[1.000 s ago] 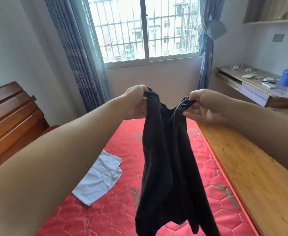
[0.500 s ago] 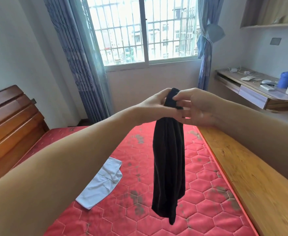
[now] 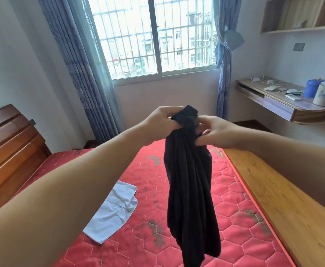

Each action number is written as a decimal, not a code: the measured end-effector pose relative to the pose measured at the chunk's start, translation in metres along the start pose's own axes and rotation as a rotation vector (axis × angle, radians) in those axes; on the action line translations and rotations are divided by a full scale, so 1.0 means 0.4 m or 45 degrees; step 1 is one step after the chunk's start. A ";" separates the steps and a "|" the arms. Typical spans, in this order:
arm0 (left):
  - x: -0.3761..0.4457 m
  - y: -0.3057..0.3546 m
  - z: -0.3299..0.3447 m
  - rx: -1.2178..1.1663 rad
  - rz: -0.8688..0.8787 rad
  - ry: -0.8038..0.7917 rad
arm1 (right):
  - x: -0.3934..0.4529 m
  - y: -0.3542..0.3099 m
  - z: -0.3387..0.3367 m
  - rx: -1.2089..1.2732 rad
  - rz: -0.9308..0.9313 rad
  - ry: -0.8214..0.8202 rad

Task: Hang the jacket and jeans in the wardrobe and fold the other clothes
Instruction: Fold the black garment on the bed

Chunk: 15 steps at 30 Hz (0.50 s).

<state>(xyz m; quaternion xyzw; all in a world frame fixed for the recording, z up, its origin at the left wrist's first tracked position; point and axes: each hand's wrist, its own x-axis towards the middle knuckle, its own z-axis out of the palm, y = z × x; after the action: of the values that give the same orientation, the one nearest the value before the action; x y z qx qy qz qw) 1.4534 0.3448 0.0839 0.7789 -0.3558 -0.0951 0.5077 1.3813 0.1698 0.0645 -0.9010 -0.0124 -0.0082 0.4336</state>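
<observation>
Black garment [image 3: 191,182]: held up in the air over the middle of the bed, its top bunched together between both hands, the rest hanging straight down in loose folds.
Left hand [image 3: 162,120]: fingers curled round the bunched top edge, gripping it from the left.
Right hand [image 3: 213,132]: pinching the cloth just below the bunch on the right side, touching the other hand's hold.
Feel: it looks thin, soft and light; it drapes limply with no stiffness, so it will sag wherever it is unsupported.
Where to hold: probably two corners of the top edge, spread apart, so the cloth opens flat for folding.
White garment [image 3: 113,211]: lying crumpled on the red mattress [image 3: 234,199], near left, apart from the black one.
Risk: a one-point hold would likely leave it twisted.
</observation>
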 end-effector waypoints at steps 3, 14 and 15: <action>-0.017 -0.004 -0.038 0.042 -0.037 -0.016 | 0.010 0.000 0.023 -0.056 0.010 -0.097; -0.078 -0.071 -0.143 0.179 -0.121 0.085 | -0.003 -0.070 -0.043 -1.462 -0.388 -0.194; -0.079 -0.068 -0.141 0.186 -0.110 0.111 | -0.010 -0.083 -0.026 -1.501 -0.426 -0.259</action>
<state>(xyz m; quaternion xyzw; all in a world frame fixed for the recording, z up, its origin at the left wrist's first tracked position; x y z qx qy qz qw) 1.4717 0.4124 0.0801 0.8318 -0.3053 -0.0567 0.4602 1.3764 0.1825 0.0969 -0.9710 -0.1880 0.0044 -0.1474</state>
